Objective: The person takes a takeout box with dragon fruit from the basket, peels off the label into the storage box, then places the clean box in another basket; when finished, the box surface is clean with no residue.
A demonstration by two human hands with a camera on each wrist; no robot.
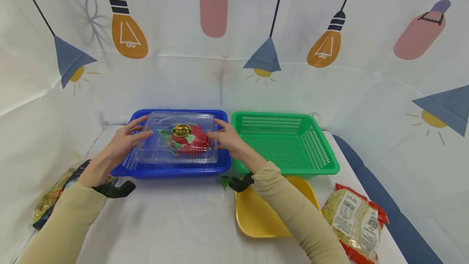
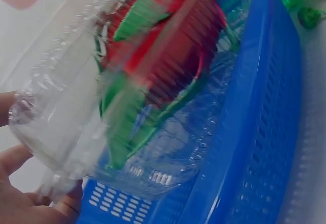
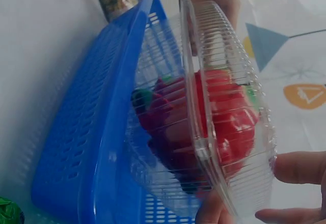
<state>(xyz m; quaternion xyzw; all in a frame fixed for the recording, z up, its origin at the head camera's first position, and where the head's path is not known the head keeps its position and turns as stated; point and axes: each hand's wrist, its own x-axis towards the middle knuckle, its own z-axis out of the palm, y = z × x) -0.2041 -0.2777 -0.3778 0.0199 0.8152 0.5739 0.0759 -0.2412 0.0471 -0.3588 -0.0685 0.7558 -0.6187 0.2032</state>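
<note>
The left hand (image 1: 128,139) holds the left end of a clear box (image 1: 150,150), and the right hand (image 1: 230,138) holds its right end, fingers spread along the plastic. The box thus lies between the two hands, each touching it. Inside it sits a red fruit (image 1: 199,141) with green tips, nearer the right hand than the left, under a dark round label (image 1: 182,130). The box is over and partly within a blue basket (image 1: 172,173); whether it touches the basket's floor cannot be told. Just right of that stands a green basket (image 1: 286,171). A green lollipop (image 1: 225,181) lies in front, between the wrists. The right forearm passes above a yellow tray (image 1: 253,219), with a red-edged bag (image 1: 360,219) beyond it. Another bag (image 1: 55,199) lies by the left forearm.
</note>
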